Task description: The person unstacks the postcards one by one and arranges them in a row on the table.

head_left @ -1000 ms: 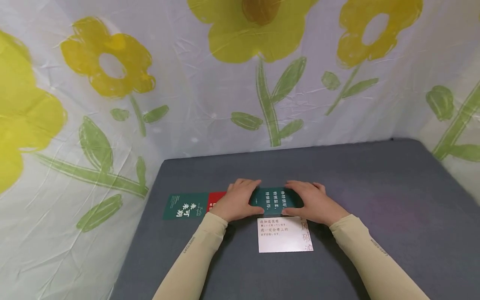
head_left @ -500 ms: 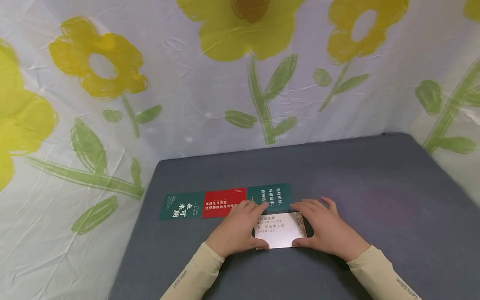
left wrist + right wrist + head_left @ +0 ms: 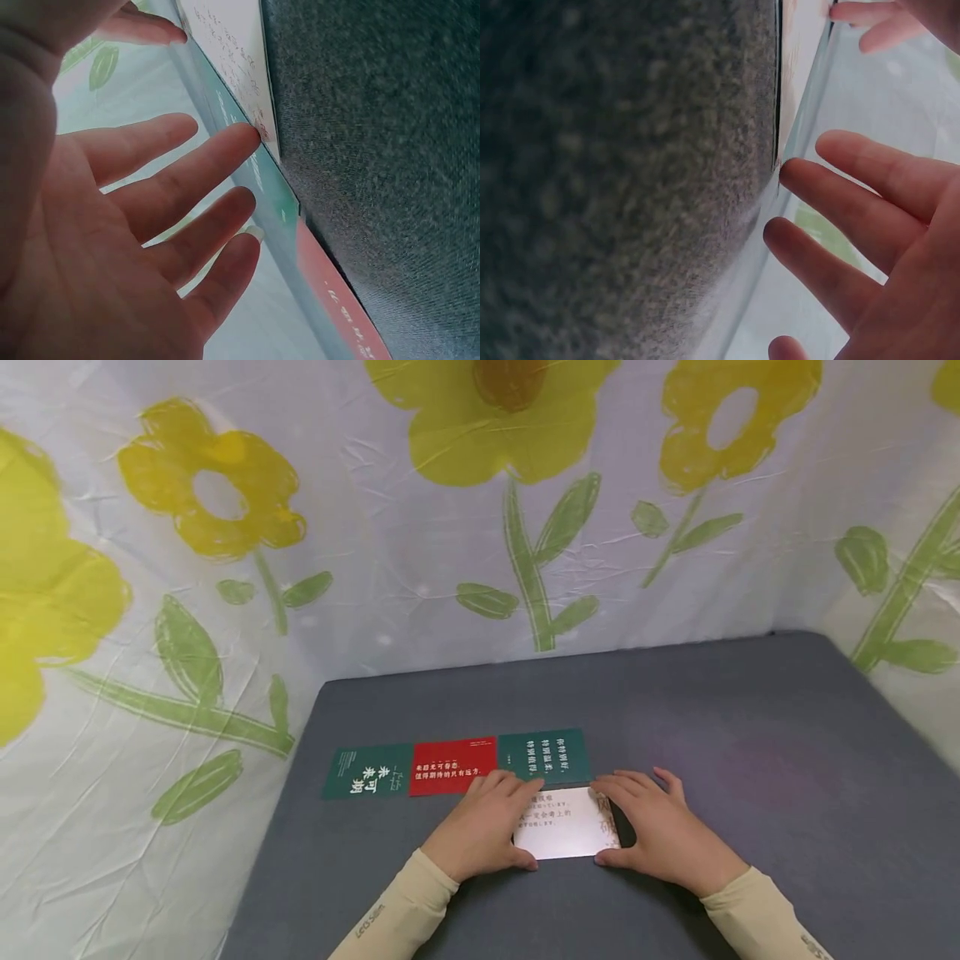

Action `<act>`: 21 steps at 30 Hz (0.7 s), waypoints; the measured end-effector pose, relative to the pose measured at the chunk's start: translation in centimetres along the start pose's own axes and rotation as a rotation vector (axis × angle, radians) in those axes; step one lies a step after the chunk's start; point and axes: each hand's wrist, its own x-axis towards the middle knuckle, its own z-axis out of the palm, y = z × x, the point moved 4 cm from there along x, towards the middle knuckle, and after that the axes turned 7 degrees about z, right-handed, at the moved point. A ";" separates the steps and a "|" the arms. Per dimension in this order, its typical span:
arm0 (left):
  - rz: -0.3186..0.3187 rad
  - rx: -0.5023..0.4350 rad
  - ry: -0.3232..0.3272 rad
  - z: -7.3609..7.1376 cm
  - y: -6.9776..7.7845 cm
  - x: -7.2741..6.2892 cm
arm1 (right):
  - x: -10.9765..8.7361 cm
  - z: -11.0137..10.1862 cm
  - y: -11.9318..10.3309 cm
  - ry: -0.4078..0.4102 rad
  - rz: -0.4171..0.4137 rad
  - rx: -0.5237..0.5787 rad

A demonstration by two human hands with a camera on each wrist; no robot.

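Observation:
A white postcard (image 3: pixel 562 837) with printed text lies on the grey table, between my two hands. At its left end is my left hand (image 3: pixel 486 828), fingertips near the far corner and thumb by the near edge. My right hand (image 3: pixel 671 831) spans the right end the same way. In the left wrist view, one fingertip meets the corner of the white postcard (image 3: pixel 236 56) and the fingers are extended. The right wrist view shows a straight finger at the far corner of the postcard (image 3: pixel 801 67). Just beyond it lies a green postcard (image 3: pixel 543 757).
Left of that green postcard, a red postcard (image 3: pixel 453 766) and another green postcard (image 3: pixel 366 772) continue the row, edge to edge. The grey table (image 3: pixel 750 718) ends at a flower-printed fabric wall (image 3: pixel 420 552) behind and at both sides.
Both hands have left the farther green postcard and come nearer, to the ends of the white postcard. The white postcard now lies close against the row, where a gap showed earlier.

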 end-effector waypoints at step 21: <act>0.003 -0.004 -0.003 0.0 -0.2 0.1 | 0.0 0.2 0.6 -0.012 0.009 0.041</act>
